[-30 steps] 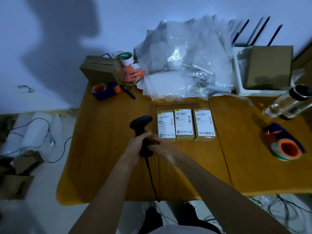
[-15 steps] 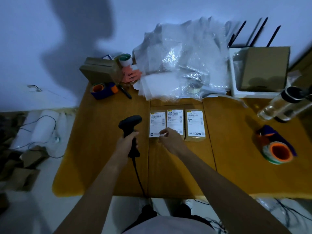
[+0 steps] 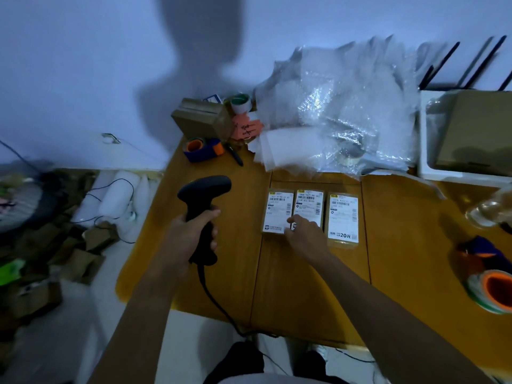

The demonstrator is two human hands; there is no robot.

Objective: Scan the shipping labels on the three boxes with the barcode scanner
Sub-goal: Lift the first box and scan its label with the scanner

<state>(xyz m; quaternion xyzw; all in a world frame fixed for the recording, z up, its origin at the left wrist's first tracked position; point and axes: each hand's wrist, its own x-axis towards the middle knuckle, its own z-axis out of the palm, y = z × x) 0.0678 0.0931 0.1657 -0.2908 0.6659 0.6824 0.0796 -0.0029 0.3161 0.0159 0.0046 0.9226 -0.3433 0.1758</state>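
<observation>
- Gripping the scanner (image 3: 203,206), the left hand (image 3: 188,234) is wrapped tight round its matte black handle; the rounded head points toward 1 o'clock, and a black cord (image 3: 213,300) curls off the table's near edge.
- Resting on the middle box (image 3: 309,203), the right hand (image 3: 303,234) covers that box's near end, fingers loosely curled and closed on nothing.
- Three small flat cardboard boxes lie side by side at the table's centre, each under a white rectangular label: left box (image 3: 277,210) and middle box touch, right box (image 3: 343,217) sits just beside them.
- Smooth yellow-brown wooden table (image 3: 299,295) shows seams running front to back.
- Crinkled clear bubble wrap (image 3: 340,112) is heaped at 12 o'clock, just beyond the boxes.
- Brown carton (image 3: 199,117) and blue-orange tape dispenser (image 3: 203,148) sit at 11 o'clock; a tape roll (image 3: 493,292) lies at 4 o'clock.
- Bare tabletop lies open around the scanner and from the boxes to the near edge.
</observation>
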